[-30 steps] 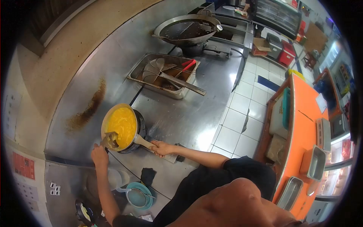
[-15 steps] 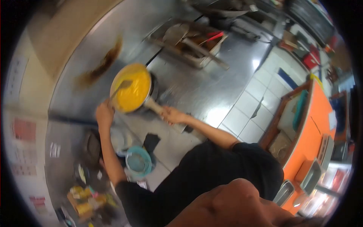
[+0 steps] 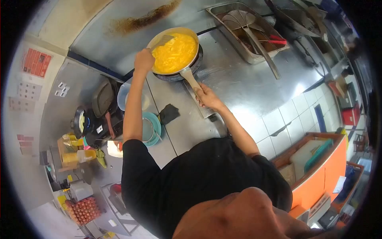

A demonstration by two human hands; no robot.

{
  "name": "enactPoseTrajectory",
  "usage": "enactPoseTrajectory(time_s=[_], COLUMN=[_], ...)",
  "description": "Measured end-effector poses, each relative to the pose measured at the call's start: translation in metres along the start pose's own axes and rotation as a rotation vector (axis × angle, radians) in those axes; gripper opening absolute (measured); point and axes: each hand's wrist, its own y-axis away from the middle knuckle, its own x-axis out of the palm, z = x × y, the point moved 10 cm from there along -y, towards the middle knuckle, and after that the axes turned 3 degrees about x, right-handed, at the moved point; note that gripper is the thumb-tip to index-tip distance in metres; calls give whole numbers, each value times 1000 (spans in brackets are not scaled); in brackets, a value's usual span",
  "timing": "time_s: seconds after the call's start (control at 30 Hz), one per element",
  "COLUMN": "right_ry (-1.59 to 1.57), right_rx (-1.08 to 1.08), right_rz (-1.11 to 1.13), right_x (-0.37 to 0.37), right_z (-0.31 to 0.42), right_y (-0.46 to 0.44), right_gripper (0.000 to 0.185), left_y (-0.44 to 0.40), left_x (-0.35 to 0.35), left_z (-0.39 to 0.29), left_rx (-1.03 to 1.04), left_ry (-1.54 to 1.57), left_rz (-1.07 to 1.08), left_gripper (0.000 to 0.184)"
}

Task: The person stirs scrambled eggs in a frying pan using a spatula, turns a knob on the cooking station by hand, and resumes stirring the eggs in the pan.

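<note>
A pale-rimmed frying pan (image 3: 150, 43) sits over a round burner (image 3: 197, 63) on the steel counter. Yellow egg (image 3: 175, 53) fills its base, loose and lumpy with soft folds. My left hand (image 3: 144, 61) is closed around the handle of a spatula at the pan's left rim. The spatula blade (image 3: 164, 40) lies in the egg near the far left side. My right hand (image 3: 207, 98) grips the end of the pan's beige handle (image 3: 190, 79), on the near side.
A steel tray (image 3: 254, 59) holding a strainer (image 3: 242, 20) and red-handled tongs (image 3: 274, 40) stands to the right. A teal bowl (image 3: 156, 123) and black cloth (image 3: 170, 114) lie nearer me. Left, a small pan (image 3: 79, 121) sits over a blue flame. Egg trays (image 3: 83, 210) stand lower left.
My view has swung, so the pan appears higher and further right. The spatula has shifted from mid-egg toward the far left rim. Both hands keep their grips.
</note>
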Motion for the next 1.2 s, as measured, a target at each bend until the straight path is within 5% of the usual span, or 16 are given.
enactPoseTrajectory(time_s=[0.17, 0.5, 0.73, 0.93, 1.0, 1.07, 1.13, 1.2], right_ry=[-8, -19, -30, -7, -68, -204, -306, -294], right_rx=[54, -10, -21, 70, 118, 140, 124, 125], right_rz=[-1, -134, -280, -534, -601, -670, -744, -818], right_x=[-1, -25, -60, -108, -132, -168, -212, -261], right_z=[-2, -7, -35, -80, -95, -119, -146, -159], right_y=[-1, 28, 95, 194, 226, 245, 257, 268], right_gripper=[40, 42, 41, 43, 45, 44, 42, 42], left_y=[34, 127, 143, 153, 167, 172, 181, 214], left_x=[-18, 3, 30, 18, -23, -50, -62, -54], left_z=[-39, -108, -126, -117, -125, -172, -249, -370], left_rx=[-3, -163, -160, -207, -252, 0, 178, 384], left_ry=[-117, 169, 459, 337, 175, 279, 596, 945], left_rz=[-51, 0, 32, -48, -187, -385, -315, 7], left_gripper=[32, 45, 71, 79, 71, 59, 42, 24])
